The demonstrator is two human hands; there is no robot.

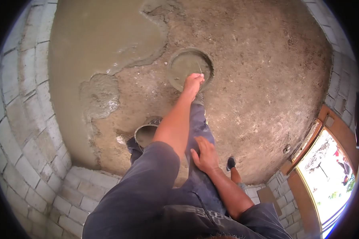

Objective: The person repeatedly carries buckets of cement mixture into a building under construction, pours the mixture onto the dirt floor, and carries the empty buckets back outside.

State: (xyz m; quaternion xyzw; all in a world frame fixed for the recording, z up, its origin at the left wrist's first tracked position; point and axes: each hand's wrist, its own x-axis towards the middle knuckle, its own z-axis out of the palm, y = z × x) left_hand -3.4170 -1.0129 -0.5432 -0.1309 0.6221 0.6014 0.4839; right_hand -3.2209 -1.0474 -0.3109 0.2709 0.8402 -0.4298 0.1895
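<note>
My left hand (pixel 193 84) reaches down over the near rim of a round tub (pixel 212 71) that holds grey wet mortar (pixel 183 65). Its fingers are closed around a thin, pale rod-like tool (pixel 199 67), whose far end reaches over the mortar; its exact kind is unclear. My right hand (pixel 206 155) lies on my trouser leg near the knee, fingers apart, with nothing in it. Beside my left forearm stands a bucket (pixel 137 133) with grey contents, partly hidden by the arm and leg.
Smooth wet mortar (pixel 91 36) covers the floor at left, with a rough heap (pixel 101 97) at its edge. Rough brown ground (pixel 263 79) lies to the right. Block walls (pixel 24 91) surround the space. Another person's foot (pixel 231 163) is behind at right, near a bright doorway (pixel 327 175).
</note>
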